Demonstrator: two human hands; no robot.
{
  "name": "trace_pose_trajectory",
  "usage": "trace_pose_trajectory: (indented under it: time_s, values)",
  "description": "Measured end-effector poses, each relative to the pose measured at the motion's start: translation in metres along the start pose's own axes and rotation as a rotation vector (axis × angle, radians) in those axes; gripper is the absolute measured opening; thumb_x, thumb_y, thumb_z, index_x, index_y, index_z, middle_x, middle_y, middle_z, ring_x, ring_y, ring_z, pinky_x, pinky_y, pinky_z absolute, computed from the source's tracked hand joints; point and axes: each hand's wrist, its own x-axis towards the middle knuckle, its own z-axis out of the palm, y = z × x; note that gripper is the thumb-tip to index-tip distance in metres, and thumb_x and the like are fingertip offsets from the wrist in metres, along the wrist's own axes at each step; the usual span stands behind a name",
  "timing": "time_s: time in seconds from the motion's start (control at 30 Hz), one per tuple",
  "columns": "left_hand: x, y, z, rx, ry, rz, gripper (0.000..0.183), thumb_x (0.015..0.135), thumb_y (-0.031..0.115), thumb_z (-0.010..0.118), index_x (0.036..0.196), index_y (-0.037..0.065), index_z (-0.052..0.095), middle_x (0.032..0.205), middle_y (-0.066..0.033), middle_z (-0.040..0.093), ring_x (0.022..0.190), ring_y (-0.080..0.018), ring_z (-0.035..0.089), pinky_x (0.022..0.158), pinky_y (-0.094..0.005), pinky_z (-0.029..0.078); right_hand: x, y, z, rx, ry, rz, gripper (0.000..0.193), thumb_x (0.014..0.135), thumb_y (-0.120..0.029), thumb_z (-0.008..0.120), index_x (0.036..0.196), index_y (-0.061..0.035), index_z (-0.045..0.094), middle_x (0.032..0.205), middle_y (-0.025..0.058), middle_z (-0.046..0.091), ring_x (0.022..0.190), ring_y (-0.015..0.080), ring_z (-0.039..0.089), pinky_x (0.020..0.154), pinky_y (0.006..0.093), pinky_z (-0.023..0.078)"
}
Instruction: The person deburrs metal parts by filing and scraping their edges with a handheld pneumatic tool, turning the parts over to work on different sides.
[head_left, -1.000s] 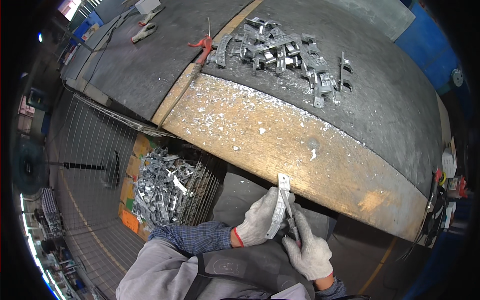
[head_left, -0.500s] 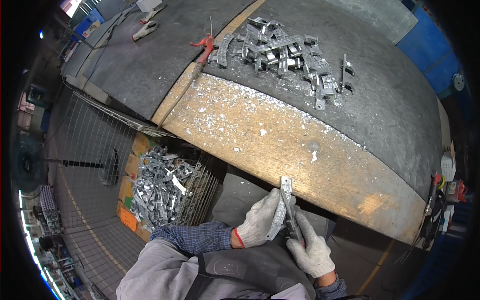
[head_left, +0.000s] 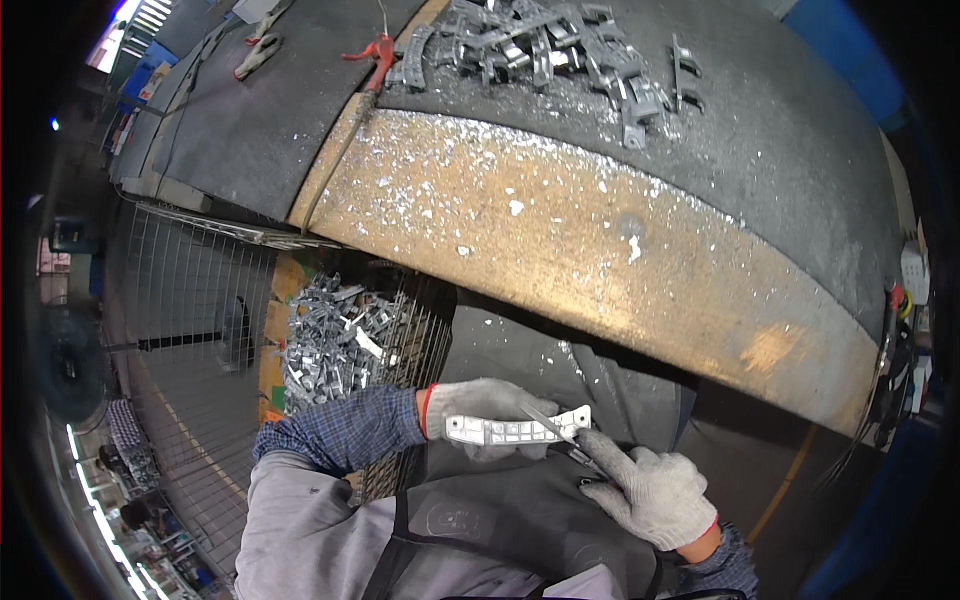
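My left hand (head_left: 490, 402), in a white knit glove with a red cuff edge, is closed round a silver cast-metal bracket (head_left: 512, 431). This bracket is long and slightly curved, has a ribbed face with holes at its ends, and lies crosswise above my apron. My gloved right hand (head_left: 655, 492) grips a slim metal blade-like tool (head_left: 557, 428); whether it is a file or a scraper I cannot tell. The tool's blade slants across the bracket's right end, and its handle is mostly hidden by my fingers.
Ahead is a bench with a wooden edge (head_left: 570, 250) scattered with metal flakes. On its dark mat lie several silver brackets (head_left: 545, 45) and a red-handled air gun (head_left: 380, 58). A wire cage (head_left: 430, 325) at left holds many metal pieces. Work gloves (head_left: 258, 55) lie far left.
The bracket has turned from nearly upright to crosswise and come back from the bench edge. My left hand moved left and up, my right hand rightward. The bench sits higher in view.
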Motion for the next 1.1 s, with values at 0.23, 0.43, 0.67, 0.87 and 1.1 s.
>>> trace_pose_trajectory:
  time_s: [0.23, 0.43, 0.67, 0.87, 1.1]
  values:
    - [0.012, -0.007, -0.046, -0.158, -0.266, -0.153, 0.049, 0.122, 0.044, 0.042, 0.137, 0.005, 0.066, 0.093, -0.0129, 0.077, 0.050, -0.0160, 0.066, 0.031, -0.0269, 0.044, -0.009, 0.018, -0.005, 0.021, -0.105, -0.035, 0.065, 0.103, -0.059, 0.070, 0.160, -0.0298, 0.059, 0.071, 0.0129, 0.069, 0.059, 0.0342, 0.073, 0.055, 0.0478, 0.061]
    - [0.019, -0.013, -0.061, -0.182, -0.293, -0.085, 0.049, 0.123, 0.039, 0.039, 0.141, -0.001, 0.061, 0.096, -0.0149, 0.074, 0.051, -0.0106, 0.064, 0.031, -0.0206, 0.042, -0.014, 0.037, 0.002, 0.295, -0.274, -0.022, 0.068, 0.106, -0.057, 0.067, 0.164, -0.0267, 0.052, 0.075, 0.0168, 0.074, 0.069, 0.0380, 0.077, 0.063, 0.0486, 0.063]
    - [0.011, -0.005, -0.041, -0.192, -0.302, -0.088, 0.044, 0.123, 0.035, 0.043, 0.134, -0.002, 0.063, 0.093, -0.0118, 0.071, 0.049, -0.0080, 0.061, 0.030, -0.0194, 0.042, 0.003, 0.047, -0.003, 0.296, -0.349, -0.028, 0.075, 0.105, -0.059, 0.067, 0.169, -0.0245, 0.046, 0.079, 0.0189, 0.076, 0.073, 0.0415, 0.078, 0.068, 0.0501, 0.064]
    - [0.011, -0.004, -0.040, -0.157, -0.250, -0.073, 0.037, 0.121, 0.032, 0.050, 0.127, -0.001, 0.068, 0.090, -0.0097, 0.072, 0.049, -0.0068, 0.061, 0.033, -0.0194, 0.044, 0.026, 0.063, -0.024, 0.789, -0.732, 0.229, 0.073, 0.108, -0.036, 0.063, 0.175, -0.0220, 0.038, 0.077, 0.0019, 0.063, 0.063, 0.0120, 0.064, 0.060, 0.0307, 0.056]
    - [-0.005, -0.005, -0.026, 0.059, -0.133, 0.035, 0.037, 0.122, 0.035, 0.048, 0.128, 0.005, 0.068, 0.085, -0.0075, 0.071, 0.047, -0.0084, 0.059, 0.033, -0.0238, 0.039, 0.010, 0.088, -0.017, 0.994, -0.712, 0.224, 0.071, 0.105, -0.020, 0.063, 0.172, -0.0073, 0.041, 0.075, 0.0010, 0.061, 0.060, 0.0118, 0.056, 0.055, 0.0308, 0.050]
